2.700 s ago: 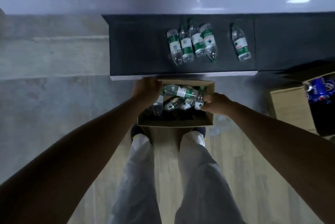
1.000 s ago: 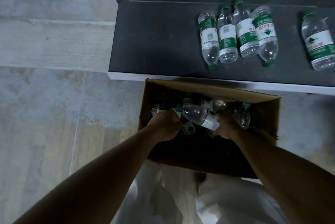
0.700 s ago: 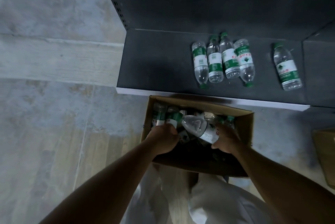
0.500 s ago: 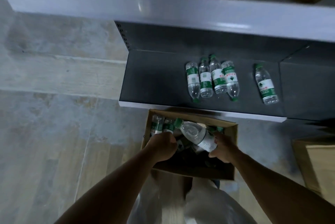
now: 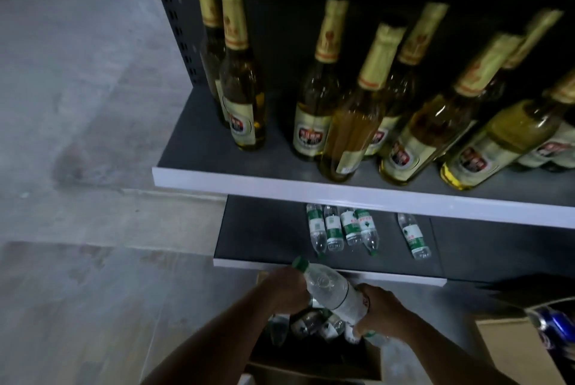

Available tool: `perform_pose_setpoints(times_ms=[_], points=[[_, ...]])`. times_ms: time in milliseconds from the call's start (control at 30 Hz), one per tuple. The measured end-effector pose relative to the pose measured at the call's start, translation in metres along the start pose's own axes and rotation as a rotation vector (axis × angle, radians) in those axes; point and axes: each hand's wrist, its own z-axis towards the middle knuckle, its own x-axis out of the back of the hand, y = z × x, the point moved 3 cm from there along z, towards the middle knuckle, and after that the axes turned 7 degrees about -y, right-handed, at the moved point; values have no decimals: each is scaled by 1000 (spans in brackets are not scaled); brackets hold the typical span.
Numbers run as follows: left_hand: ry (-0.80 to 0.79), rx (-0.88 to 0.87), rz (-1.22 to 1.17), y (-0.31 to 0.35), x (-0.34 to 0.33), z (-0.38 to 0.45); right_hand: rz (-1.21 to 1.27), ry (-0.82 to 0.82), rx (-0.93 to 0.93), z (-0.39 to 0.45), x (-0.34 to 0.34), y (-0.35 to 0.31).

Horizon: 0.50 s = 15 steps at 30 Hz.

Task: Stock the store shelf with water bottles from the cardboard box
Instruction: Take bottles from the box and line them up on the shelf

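Dim blurred shelf [image 5: 264, 229], hands [image 5: 378, 310] gripping bottle [image 5: 329, 291], box [image 5: 314, 369] half-hidden

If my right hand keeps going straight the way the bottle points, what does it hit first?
Probably the white front edge of the bottom shelf, left of the four lying bottles. The right hand holds its bottle cap-first, up and left; depth is unclear.

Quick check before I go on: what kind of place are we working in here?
Most likely a shop aisle: a tiered metal shelf lined with tall labelled glass bottles, water bottles lying on the lower shelf, and an open cardboard box on the floor.
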Motion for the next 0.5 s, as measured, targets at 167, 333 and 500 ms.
perform_pose_setpoints(times_ms=[167,333,500], points=[[-61,-105,-69,13,28,-37,49,42,51,-32,30,-15],[-117,-139,-5,26,54,-71,84,63,124,-68,61,-33],[-41,-166,-34,45,86,-103,177,67,274,-114,104,-62]])
